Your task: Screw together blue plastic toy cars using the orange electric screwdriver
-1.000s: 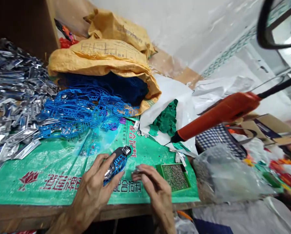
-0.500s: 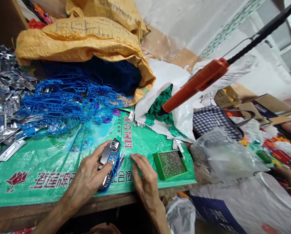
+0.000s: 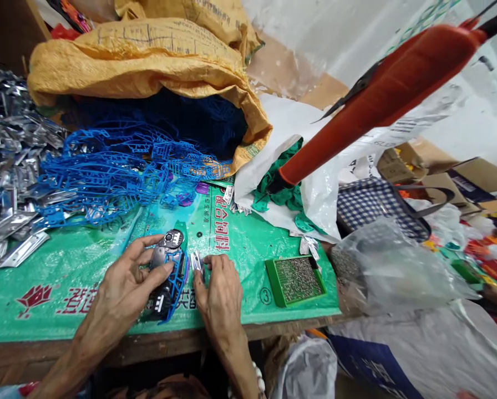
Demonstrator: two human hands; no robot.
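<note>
My left hand (image 3: 121,285) is closed around a toy car assembly (image 3: 164,257), dark grey with black-and-white round parts at both ends. A blue openwork frame (image 3: 178,282) runs along its right side, and a bit of green shows at its top end. Close by on the right, my right hand (image 3: 221,293) pinches a small shiny silver piece (image 3: 196,261) between thumb and fingers, just above the sheet. An orange electric screwdriver (image 3: 369,105) hangs at a slant, its dark tip in front of green plastic parts (image 3: 284,197).
Blue plastic frames (image 3: 107,177) spill from a yellow woven sack (image 3: 148,72). Silver parts (image 3: 7,183) are heaped at the left. A green tray (image 3: 279,285) of small screws sits on the green sheet (image 3: 240,299), near a clear plastic bag (image 3: 373,266).
My left hand has shifted left with the toy car. My right hand, earlier empty-looking with fingers stretched, has moved left and now pinches the silver piece. The screwdriver appears larger and nearer.
</note>
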